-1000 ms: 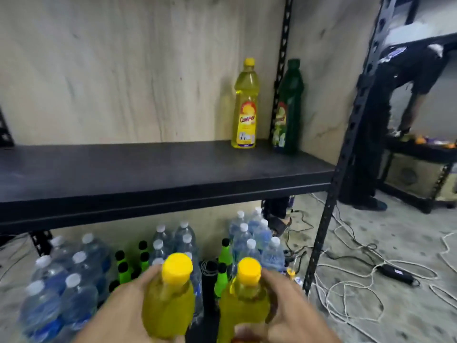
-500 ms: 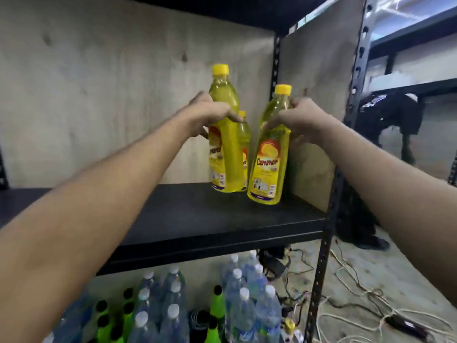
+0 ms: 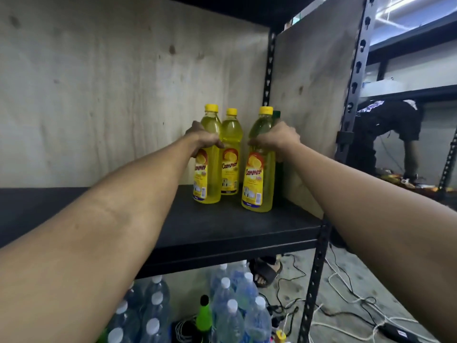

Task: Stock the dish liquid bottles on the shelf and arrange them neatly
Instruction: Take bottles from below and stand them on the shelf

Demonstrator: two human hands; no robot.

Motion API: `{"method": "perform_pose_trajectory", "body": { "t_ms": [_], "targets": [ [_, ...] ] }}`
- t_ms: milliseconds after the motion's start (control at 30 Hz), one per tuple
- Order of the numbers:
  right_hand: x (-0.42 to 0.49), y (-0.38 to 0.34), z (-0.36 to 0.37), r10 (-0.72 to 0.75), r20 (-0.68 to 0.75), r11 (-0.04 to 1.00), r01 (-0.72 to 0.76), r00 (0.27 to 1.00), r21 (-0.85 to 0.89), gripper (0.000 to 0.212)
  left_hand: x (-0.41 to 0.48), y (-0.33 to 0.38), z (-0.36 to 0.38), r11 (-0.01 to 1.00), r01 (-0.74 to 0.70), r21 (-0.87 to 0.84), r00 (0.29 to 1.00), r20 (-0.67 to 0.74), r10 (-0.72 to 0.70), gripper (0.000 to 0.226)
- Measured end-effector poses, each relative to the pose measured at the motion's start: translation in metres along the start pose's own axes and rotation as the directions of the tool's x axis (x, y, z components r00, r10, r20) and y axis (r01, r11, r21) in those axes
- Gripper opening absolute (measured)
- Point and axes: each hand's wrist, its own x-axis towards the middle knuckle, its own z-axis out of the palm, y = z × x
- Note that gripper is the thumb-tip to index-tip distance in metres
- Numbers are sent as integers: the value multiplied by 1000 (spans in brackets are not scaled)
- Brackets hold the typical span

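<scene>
Three yellow dish liquid bottles stand upright near the back right corner of the black shelf [image 3: 222, 226]. My left hand [image 3: 204, 139] grips the shoulder of the left yellow bottle [image 3: 209, 179]. My right hand [image 3: 275, 141] grips the right yellow bottle [image 3: 259, 184], which stands nearer the front. Between them, further back, a third yellow bottle [image 3: 230, 169] stands untouched. A dark green bottle [image 3: 278, 174] is mostly hidden behind the right bottle and my right hand, against the side panel.
Plywood panels close the shelf's back and right side. Black uprights [image 3: 315, 280] frame the right end. Below the shelf are several water bottles [image 3: 232, 315] and a green bottle [image 3: 204, 315]. Cables [image 3: 346, 300] litter the floor. A person [image 3: 388, 134] bends over at the right.
Both hands lifted the two yellow bottles from below the shelf up onto it. They now stand on the shelf surface beside the earlier yellow and green bottles.
</scene>
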Motion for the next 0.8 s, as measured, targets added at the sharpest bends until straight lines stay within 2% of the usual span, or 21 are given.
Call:
{"method": "perform_pose_trajectory", "body": {
  "t_ms": [67, 100, 167, 200, 233, 267, 300, 333, 367, 400, 433, 467, 500, 533, 600, 667, 733, 767, 800],
  "targets": [
    [-28, 2, -6, 2, -6, 1000, -2, 1000, 13, 108, -18, -1, -1, 1000, -25, -19, 999, 23, 25, 118],
    [-50, 6, -6, -23, -56, 1000, 24, 998, 15, 108, -32, -3, -3, 1000, -30, -10, 999, 41, 30, 130],
    [-106, 26, 3, -169, -227, 984, 175, 959, 8, 81, -69, -15, -9, 995, -62, 78, 998, 13, 61, 137],
    [-143, 44, 16, -245, -261, 966, 258, 934, 16, 61, -93, -30, -13, 985, -93, 147, 993, -61, 103, 132],
    [-182, 67, 33, -295, -230, 951, 308, 928, 26, 44, -118, -50, -16, 965, -145, 218, 966, -177, 186, 118],
    [-223, 93, 52, -308, -113, 950, 312, 945, 24, 34, -146, -76, -16, 935, -233, 266, 907, -287, 307, 97],
    [-266, 122, 75, -277, 67, 961, 277, 959, 12, 28, -180, -109, -13, 893, -361, 270, 822, -359, 441, 73],
    [-305, 151, 98, -188, 292, 979, 203, 938, -21, 21, -219, -143, -6, 837, -492, 241, 738, -396, 547, 51],
    [-344, 179, 122, -67, 524, 991, 118, 849, -64, 13, -263, -183, 4, 797, -575, 183, 704, -386, 596, 33],
    [-378, 205, 146, 69, 697, 992, 26, 713, -125, 12, -308, -222, 16, 796, -593, 121, 730, -335, 595, 24],
    [-404, 234, 170, 194, 791, 979, -64, 580, -194, 13, -348, -262, 32, 838, -539, 88, 804, -244, 543, 22],
    [-427, 261, 190, 312, 817, 950, -138, 484, -281, 7, -383, -301, 51, 899, -428, 92, 892, -114, 436, 24],
    [-443, 284, 208, 412, 799, 911, -206, 437, -357, 10, -408, -338, 70, 948, -284, 142, 959, 25, 284, 26],
    [-460, 308, 222, 513, 751, 858, -288, 416, -426, 28, -425, -375, 88, 964, -133, 231, 984, 146, 101, 29],
    [-485, 341, 244, 678, 617, 715, -556, 400, -424, 65, -439, -437, 120, 908, 93, 409, 931, 286, -225, 41],
    [-509, 358, 264, 811, 527, 447, -849, 253, -281, 102, -442, -481, 140, 828, 191, 527, 848, 336, -410, 55],
    [-534, 370, 291, 884, 466, 158, -962, 38, -221, 129, -441, -514, 157, 746, 190, 638, 781, 363, -509, 70],
    [-546, 371, 303, 884, 468, 89, -973, -21, -212, 135, -440, -527, 164, 713, 179, 678, 752, 374, -543, 78],
    [-557, 370, 313, 868, 495, 71, -980, -32, -187, 133, -438, -538, 171, 695, 180, 696, 724, 385, -573, 87]
  ]
}}
